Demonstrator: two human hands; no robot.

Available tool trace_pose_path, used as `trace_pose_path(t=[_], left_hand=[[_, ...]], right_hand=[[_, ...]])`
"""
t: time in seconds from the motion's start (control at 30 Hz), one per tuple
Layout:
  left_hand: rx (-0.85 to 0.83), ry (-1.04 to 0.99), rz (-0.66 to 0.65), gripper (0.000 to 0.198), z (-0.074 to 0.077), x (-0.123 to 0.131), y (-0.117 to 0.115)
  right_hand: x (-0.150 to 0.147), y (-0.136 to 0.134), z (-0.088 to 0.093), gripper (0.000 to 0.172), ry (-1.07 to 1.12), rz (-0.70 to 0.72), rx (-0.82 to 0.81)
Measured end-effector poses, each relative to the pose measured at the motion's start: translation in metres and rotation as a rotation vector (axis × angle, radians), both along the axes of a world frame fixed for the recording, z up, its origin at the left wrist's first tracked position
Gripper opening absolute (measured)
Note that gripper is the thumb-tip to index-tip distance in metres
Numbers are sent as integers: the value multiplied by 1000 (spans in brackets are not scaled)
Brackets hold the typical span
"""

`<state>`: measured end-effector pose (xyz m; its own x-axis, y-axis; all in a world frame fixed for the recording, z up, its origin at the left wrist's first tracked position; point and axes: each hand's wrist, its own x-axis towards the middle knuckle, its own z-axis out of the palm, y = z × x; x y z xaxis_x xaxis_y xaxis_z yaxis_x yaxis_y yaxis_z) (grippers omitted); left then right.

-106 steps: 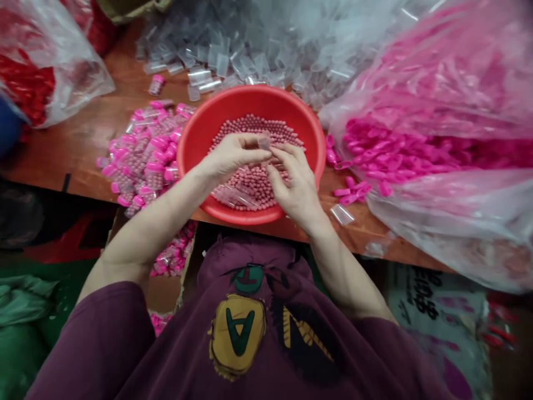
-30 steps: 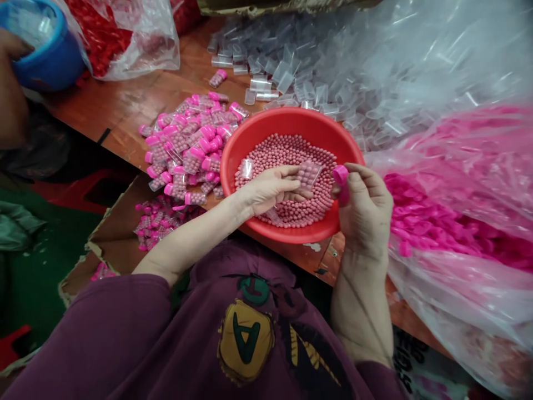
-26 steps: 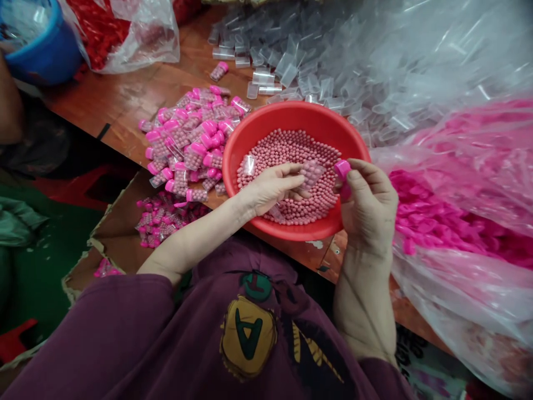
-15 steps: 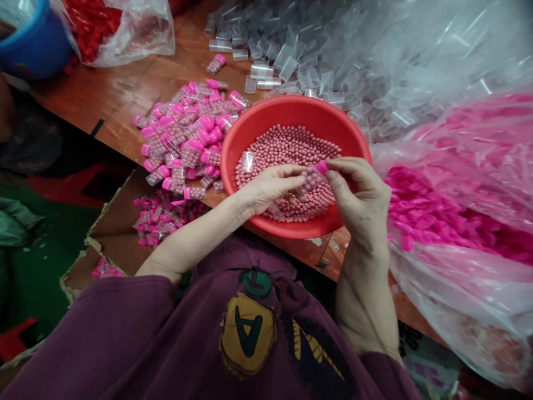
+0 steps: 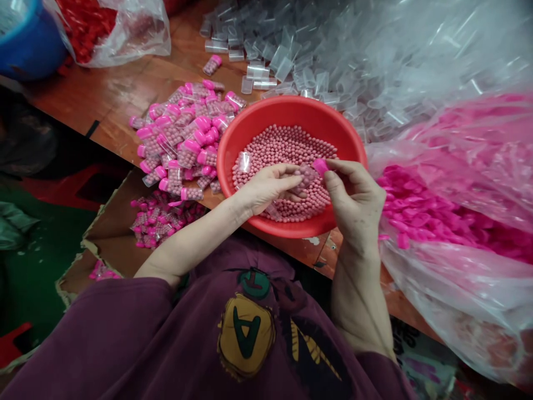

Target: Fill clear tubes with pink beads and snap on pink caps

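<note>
My left hand (image 5: 272, 189) is closed around a small clear plastic bottle (image 5: 306, 176) filled with pink beads, held above the red basin (image 5: 291, 228). Between the thumb and fingers of my right hand (image 5: 353, 191) is a bright pink cap (image 5: 320, 166), close to the bottle's mouth. Whether cap and bottle touch is hard to make out. Loose pink beads (image 5: 291, 141) cover the basin's bottom, and an empty-looking clear bottle (image 5: 244, 161) lies on them at the left.
Capped bead bottles (image 5: 183, 133) are heaped left of the basin, with more in a cardboard box (image 5: 112, 216) below the table edge. Clear empty bottles (image 5: 287, 61) pile up behind. Pink caps (image 5: 433, 214) spill from a plastic bag at right. A blue bucket (image 5: 33, 44) stands far left.
The pink cap, seated at the bottle's end half a second ago, now appears tilted and slightly apart from it. The whole view has shifted a little; both hands stay over the basin.
</note>
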<state>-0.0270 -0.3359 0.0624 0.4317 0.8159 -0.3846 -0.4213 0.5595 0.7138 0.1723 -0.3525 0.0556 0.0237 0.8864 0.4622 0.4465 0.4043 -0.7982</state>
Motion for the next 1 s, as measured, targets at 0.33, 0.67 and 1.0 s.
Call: trace_pose_path(t=[0.33, 0.67, 1.0], left_hand=[[-10, -69, 110, 10, -1, 5, -11], [136, -47, 175, 14, -13, 4, -17], [191, -33, -34, 16, -3, 0, -16]], right_hand=[[-14, -4, 9, 17, -85, 0, 11], [-24, -14, 0, 29, -293, -1, 249], [5, -4, 24, 29, -168, 142, 78]])
